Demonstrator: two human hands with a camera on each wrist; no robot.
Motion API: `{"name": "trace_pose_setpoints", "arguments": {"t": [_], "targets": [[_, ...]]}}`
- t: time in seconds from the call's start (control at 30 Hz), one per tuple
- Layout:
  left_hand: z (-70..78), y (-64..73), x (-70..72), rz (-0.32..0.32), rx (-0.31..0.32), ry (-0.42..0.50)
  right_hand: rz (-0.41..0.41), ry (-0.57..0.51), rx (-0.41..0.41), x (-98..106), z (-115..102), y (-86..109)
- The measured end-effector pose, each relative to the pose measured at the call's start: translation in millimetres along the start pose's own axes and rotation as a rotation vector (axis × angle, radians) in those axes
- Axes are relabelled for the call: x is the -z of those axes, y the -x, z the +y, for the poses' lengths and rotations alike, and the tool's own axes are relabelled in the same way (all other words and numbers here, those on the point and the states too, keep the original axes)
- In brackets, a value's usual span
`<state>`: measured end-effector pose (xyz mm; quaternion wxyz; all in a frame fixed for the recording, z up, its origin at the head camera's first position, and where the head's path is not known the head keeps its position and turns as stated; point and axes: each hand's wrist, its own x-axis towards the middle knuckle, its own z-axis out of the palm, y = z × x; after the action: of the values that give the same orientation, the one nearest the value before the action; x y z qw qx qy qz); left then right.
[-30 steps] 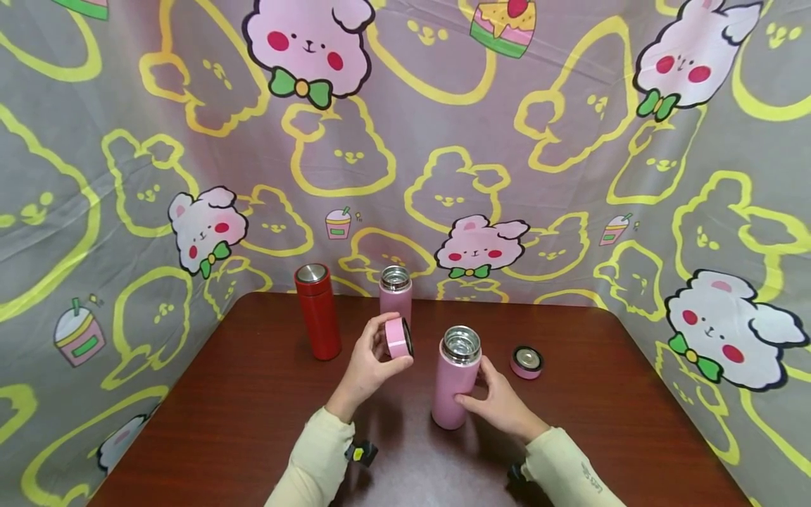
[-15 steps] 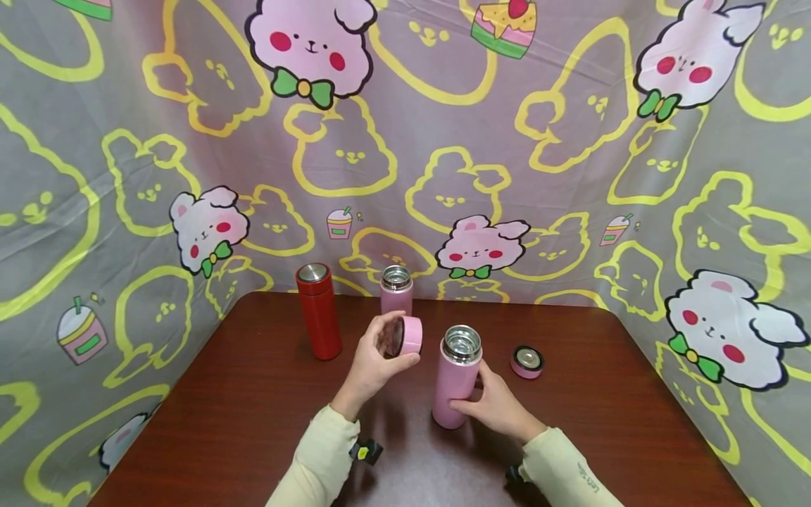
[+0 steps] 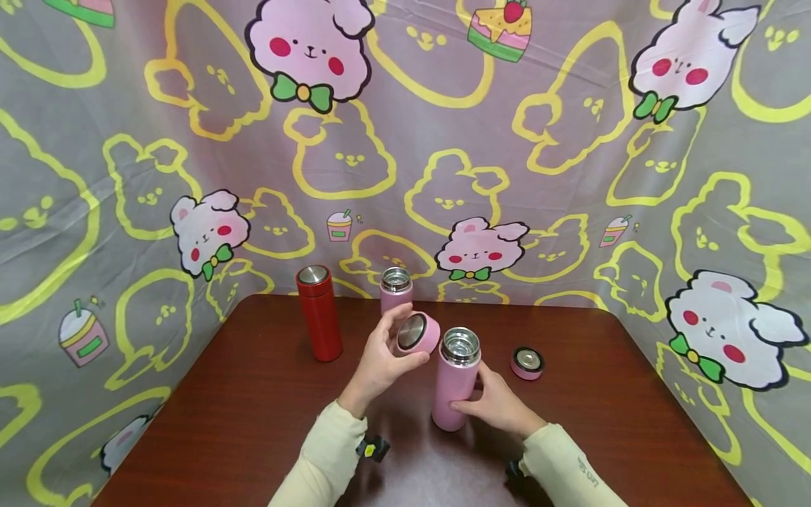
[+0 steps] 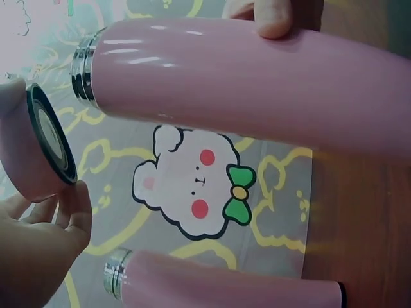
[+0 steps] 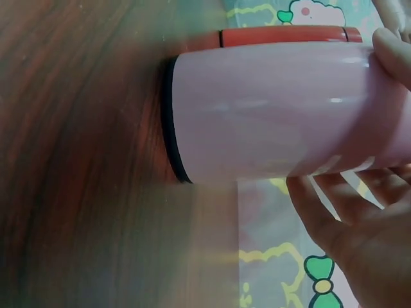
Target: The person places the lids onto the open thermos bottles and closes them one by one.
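My left hand (image 3: 372,366) pinches a pink lid (image 3: 431,335) between thumb and fingers, just left of the mouth of a pink thermos bottle (image 3: 451,391). The lid is tilted, its steel top towards the head camera; in the left wrist view the dark-rimmed underside of the lid (image 4: 52,138) faces the bottle's steel neck (image 4: 83,69), with a gap between. My right hand (image 3: 500,403) grips the side of this bottle, which stands upright, uncovered. The right wrist view shows fingers (image 5: 321,208) around the bottle's body (image 5: 257,115), its dark base on the table.
A second uncovered pink bottle (image 3: 395,296) stands behind my left hand. Left of it is a red thermos (image 3: 322,324) with its steel-topped lid on. Another pink lid (image 3: 527,363) lies underside up on the brown table (image 3: 241,408). Patterned cloth (image 3: 551,211) hangs around the table.
My left hand has moved right towards the bottle and turned the lid over, from underside facing right to steel top facing the head camera. The right hand stays on the bottle.
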<state>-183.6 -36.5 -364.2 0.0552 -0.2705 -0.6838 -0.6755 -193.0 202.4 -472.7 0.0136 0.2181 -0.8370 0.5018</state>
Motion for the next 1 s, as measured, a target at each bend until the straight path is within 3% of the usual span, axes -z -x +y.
{"name": "trace_pose_setpoints", "arguments": {"t": [0.3,0.63,1.0], "targets": [[4.6,-4.9,-10.4,-0.054,-0.073,0.011,-0.067,-0.087,-0.016,6.7,-28.8,8.8],[-26.9,-18.0,-17.3,-0.046,-0.092,-0.125,-0.095,-0.086,0.007,8.1,-19.9,12.1],[-27.1,-22.3,-21.5,-0.056,-0.077,-0.169,-0.110,-0.065,0.018,9.3,-17.6,11.3]]}}
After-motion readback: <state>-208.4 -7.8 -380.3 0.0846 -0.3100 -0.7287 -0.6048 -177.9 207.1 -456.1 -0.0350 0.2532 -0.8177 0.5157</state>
